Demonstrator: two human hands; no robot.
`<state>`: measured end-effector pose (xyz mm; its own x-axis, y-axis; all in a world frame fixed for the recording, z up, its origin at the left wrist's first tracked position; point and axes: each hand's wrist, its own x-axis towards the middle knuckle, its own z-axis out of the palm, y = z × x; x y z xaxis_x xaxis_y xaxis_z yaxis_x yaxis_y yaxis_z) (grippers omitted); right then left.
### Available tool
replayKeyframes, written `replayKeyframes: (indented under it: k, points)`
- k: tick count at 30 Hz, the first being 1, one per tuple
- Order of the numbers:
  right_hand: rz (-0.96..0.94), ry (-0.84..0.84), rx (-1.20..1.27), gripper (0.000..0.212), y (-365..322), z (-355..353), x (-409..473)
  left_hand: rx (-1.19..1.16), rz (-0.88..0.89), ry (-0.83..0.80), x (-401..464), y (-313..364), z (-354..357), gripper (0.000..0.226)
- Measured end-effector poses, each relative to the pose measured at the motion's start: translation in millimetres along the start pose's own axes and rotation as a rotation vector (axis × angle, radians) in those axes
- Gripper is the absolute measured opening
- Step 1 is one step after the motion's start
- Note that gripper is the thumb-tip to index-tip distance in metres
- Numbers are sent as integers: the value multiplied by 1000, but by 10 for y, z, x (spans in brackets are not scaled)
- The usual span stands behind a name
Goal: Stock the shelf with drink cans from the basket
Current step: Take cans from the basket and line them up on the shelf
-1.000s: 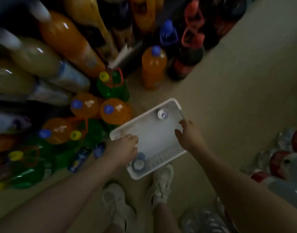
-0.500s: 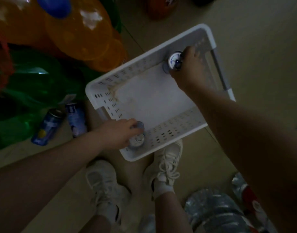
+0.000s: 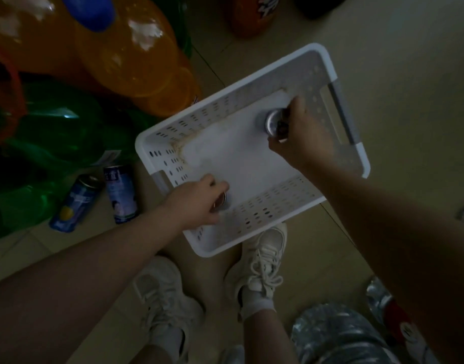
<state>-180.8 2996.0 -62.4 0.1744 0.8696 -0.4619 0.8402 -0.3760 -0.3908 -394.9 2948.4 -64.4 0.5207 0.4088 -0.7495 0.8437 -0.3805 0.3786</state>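
A white perforated basket (image 3: 241, 101) sits on the floor in front of my feet. Two drink cans stand upright inside it. My right hand (image 3: 301, 135) grips the top of the far can (image 3: 271, 122) near the basket's right handle. In the basket's near left corner my left hand (image 3: 196, 200) is closed over the near can (image 3: 221, 202), mostly hiding it. Two blue cans (image 3: 120, 194) stand on the floor left of the basket, below the bottles.
Large orange bottles (image 3: 126, 48) and green bottles (image 3: 49, 143) crowd the left side. Another orange bottle (image 3: 254, 17) stands beyond the basket. My white shoes (image 3: 262, 261) are just below it. Wrapped bottle packs (image 3: 336, 334) lie at the lower right on the beige tiled floor.
The view dropped closer to the basket. My right hand reached the far can and closed on its top. My left hand stayed on the near can and tightened over it.
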Motion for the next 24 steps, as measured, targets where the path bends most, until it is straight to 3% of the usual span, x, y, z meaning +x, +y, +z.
replayKeyframes:
  k: [5,8,16,18,21,24]
  points:
    - [68,-32,220,45,-126,-688,-379,-401,-89,302,-440,120,-894,57]
    - [49,-50,368,40,-406,-1444,-604,-528,-92,384,-898,346,-1560,52]
    - [-210,97,387,33,-1765,-4146,-1398,-513,4,565,-2931,1187,-3538,50]
    - [-276,147,362,25,-2145,-4764,-1668,-514,41,661,-3584,1445,-4014,49]
    - [-370,186,335,35,-2773,-5524,-2037,-513,38,810,-4515,1720,-4594,42]
    - [-532,201,287,39,-3496,-6051,-2349,-479,-1,1006,-5372,1846,-4995,54]
